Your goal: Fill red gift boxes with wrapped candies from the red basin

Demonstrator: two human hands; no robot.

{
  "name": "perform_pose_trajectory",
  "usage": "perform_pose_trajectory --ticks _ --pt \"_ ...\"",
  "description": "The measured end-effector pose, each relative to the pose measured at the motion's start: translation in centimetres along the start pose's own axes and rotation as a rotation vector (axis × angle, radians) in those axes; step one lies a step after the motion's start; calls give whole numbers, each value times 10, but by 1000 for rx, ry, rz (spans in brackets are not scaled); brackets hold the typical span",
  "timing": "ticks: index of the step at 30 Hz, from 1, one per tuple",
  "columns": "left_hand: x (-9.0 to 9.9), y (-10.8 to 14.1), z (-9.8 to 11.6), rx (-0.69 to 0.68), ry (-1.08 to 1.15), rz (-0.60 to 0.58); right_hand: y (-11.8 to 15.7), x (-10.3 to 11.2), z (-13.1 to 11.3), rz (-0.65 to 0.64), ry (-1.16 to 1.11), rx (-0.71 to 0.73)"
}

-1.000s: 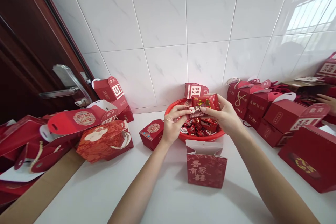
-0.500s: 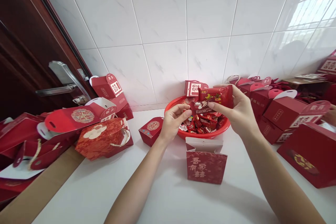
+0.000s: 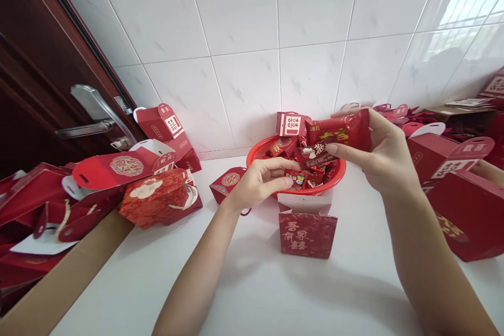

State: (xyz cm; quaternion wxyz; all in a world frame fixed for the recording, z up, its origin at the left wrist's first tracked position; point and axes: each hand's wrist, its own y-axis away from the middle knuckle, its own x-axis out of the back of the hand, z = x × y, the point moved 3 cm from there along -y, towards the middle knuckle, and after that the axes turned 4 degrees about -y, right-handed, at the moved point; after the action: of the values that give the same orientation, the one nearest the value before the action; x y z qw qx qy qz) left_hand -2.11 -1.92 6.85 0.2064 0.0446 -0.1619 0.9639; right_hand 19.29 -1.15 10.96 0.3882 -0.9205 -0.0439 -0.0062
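White tiled wall (image 3: 244,16) behind; right hand (image 3: 388,160) clamps shiny red packet (image 3: 350,131), brown wrapped bar (image 3: 313,157); left hand (image 3: 255,185) pinches small red sweet (image 3: 299,178). Gathering, probably; next needs steady grip.

Glossy white wall tiles (image 3: 244,5), faintly veined in gray and divided by thin grout lines (image 3: 277,16), rise at 12 o'clock above a white tabletop (image 3: 255,294) spreading toward 6 o'clock. A dark reddish-brown door (image 3: 31,52) stands at 10 o'clock, its metal lever handle (image 3: 84,129) at 9, while a barred window's bright reflection (image 3: 470,2) gleams at 2 o'clock.
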Motion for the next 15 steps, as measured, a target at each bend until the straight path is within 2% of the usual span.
perform_pose_trajectory --ticks 2,7,12,15 --pt "-1 5 4 10 -39 -40 0 1 -1 -14 9 -4" --pt "1 8 7 -25 -166 -50 0 4 -2 -26 39 6" --pt "10 3 4 -62 -400 68 0 5 -3 -21 50 6" --pt "17 -3 -6 -56 -527 137 0 3 -4 -38 79 1"
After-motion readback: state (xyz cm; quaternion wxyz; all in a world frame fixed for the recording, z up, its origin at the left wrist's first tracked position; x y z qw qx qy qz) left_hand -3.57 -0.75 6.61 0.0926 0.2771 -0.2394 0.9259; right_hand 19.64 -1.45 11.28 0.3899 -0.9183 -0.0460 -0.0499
